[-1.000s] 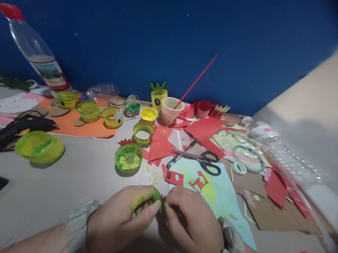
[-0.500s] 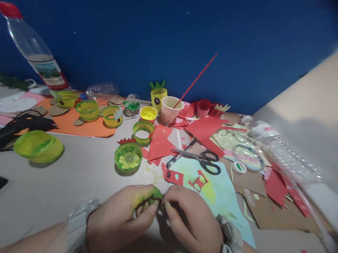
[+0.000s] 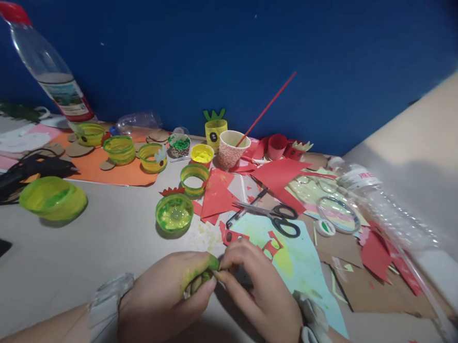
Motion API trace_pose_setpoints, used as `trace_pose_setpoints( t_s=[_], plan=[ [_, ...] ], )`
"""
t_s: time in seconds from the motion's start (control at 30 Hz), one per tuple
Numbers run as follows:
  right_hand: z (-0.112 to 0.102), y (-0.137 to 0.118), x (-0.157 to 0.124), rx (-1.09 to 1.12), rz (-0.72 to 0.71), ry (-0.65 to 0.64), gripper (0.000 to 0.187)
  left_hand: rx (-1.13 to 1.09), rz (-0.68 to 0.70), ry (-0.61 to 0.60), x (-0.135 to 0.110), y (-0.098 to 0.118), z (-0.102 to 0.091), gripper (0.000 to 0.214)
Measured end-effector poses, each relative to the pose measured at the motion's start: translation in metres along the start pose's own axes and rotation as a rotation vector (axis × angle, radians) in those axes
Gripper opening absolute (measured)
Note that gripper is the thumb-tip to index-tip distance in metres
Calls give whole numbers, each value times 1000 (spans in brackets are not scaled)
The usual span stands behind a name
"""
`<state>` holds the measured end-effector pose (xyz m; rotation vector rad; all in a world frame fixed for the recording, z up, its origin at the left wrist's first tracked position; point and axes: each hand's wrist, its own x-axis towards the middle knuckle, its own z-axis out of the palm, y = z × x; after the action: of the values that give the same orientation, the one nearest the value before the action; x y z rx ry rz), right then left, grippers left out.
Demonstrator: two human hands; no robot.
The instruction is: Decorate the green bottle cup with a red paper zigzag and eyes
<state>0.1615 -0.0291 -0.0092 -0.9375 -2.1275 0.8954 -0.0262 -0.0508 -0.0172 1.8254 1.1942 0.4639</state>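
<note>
Low over the front of the table, my left hand (image 3: 171, 292) and my right hand (image 3: 258, 292) meet fingertip to fingertip. Green and yellow paint covers my left forefinger and thumb side. Both hands are closed in a pinch around something too small and hidden to name. Just beyond them lie red paper cut-outs (image 3: 274, 245) on a light blue sheet (image 3: 304, 264). A round green-painted bowl (image 3: 174, 213) with a red paper crest stands ahead of my left hand. Black-handled scissors (image 3: 284, 219) rest beyond my right hand, beside a pen (image 3: 245, 211).
A paper cup (image 3: 232, 150) holding a red stick stands at the back, near a yellow paint pot (image 3: 201, 154). Painted rings sit on orange paper (image 3: 93, 171). A tall bottle (image 3: 60, 73) is at left, a clear plastic bottle (image 3: 393, 207) at right, with cardboard (image 3: 377, 289) nearby.
My right hand has shifted slightly up, its fingers rising over the red cut-outs and parting from its thumb a little. My left hand stays nearly in place. The table things are unmoved.
</note>
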Motion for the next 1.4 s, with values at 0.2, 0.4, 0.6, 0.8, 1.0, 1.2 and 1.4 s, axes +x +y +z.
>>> trace_pose_setpoints(
  t_s=[0.2, 0.4, 0.6, 0.8, 1.0, 1.2, 1.4],
  plan=[
    [-1, 3, -1, 96, 12, 39, 11, 56, -13, 1, -1, 3, 1, 12],
    [-2, 8, 0, 132, 19, 166, 11, 383, 246, 405, -7, 5, -2, 2],
    [0, 13, 5, 161, 71, 232, 10, 979, 163, 566, -9, 10, -23, 28],
    [-1, 16, 5, 194, 88, 230, 8, 918, 39, 328, -15, 6, -46, 25],
    [-1, 15, 7, 197, 93, 225, 9, 958, 288, 57, -29, -11, -84, 22],
    [1, 14, 5, 192, 79, 225, 10, 1033, 288, 33, -35, -9, -114, 42],
    [1, 15, 4, 209, 79, 213, 10, 945, 136, 75, -26, 4, -93, 40]
  ],
)
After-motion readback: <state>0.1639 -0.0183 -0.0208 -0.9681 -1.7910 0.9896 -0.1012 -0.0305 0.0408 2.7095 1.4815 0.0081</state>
